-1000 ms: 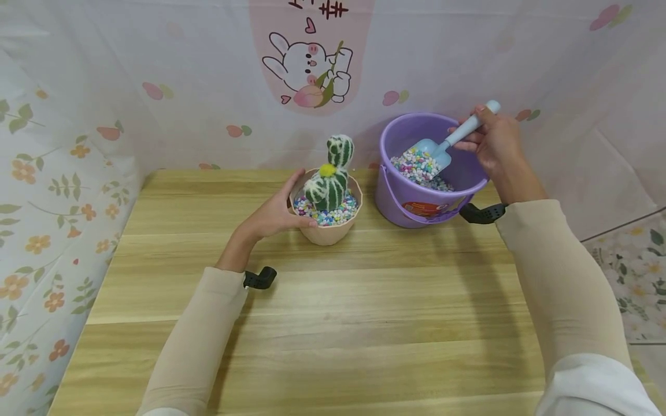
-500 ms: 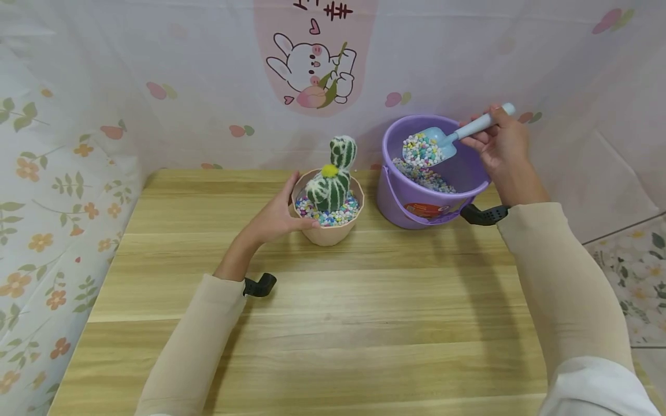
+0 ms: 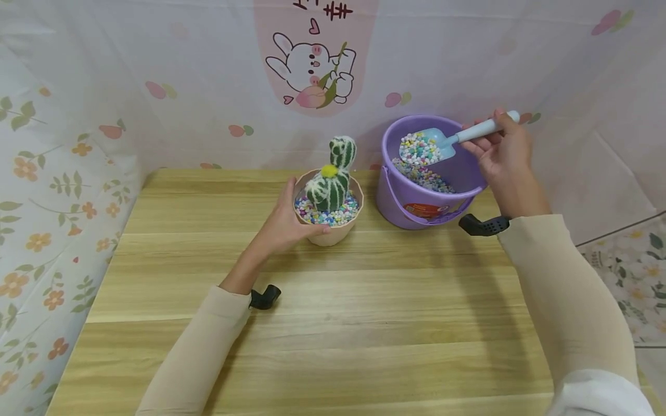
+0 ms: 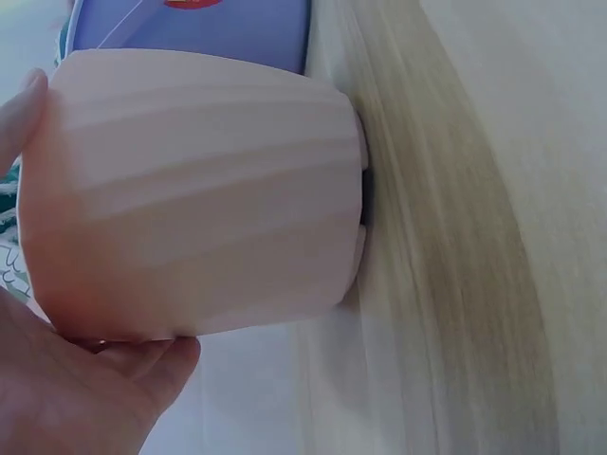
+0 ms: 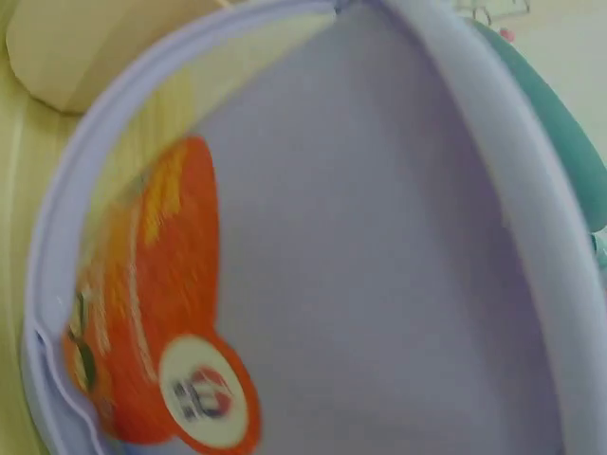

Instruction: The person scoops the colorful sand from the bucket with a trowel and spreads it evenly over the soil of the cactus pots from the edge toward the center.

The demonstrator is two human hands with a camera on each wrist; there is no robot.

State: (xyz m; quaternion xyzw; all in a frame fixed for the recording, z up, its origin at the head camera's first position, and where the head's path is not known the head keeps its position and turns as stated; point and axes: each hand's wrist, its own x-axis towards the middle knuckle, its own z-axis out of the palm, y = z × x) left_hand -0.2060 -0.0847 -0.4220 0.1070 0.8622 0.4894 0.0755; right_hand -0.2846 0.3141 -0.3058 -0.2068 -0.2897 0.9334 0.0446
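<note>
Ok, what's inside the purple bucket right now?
The purple bucket holds a layer of coloured pebbles at the bottom. Above them the right hand holds a blue scoop heaped with more pebbles. The bucket's near wall hides how deep the layer goes.

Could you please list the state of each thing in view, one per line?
Left hand: grips the pot's side.
Pink pot: upright on the table, holding a cactus and coloured pebbles.
Cactus: upright in the pot.
Right hand: holds the scoop's handle.
Blue scoop: loaded with pebbles, raised over the bucket.
Purple bucket: upright, partly filled with pebbles, handle down.
Table: bears pot and bucket.
</note>
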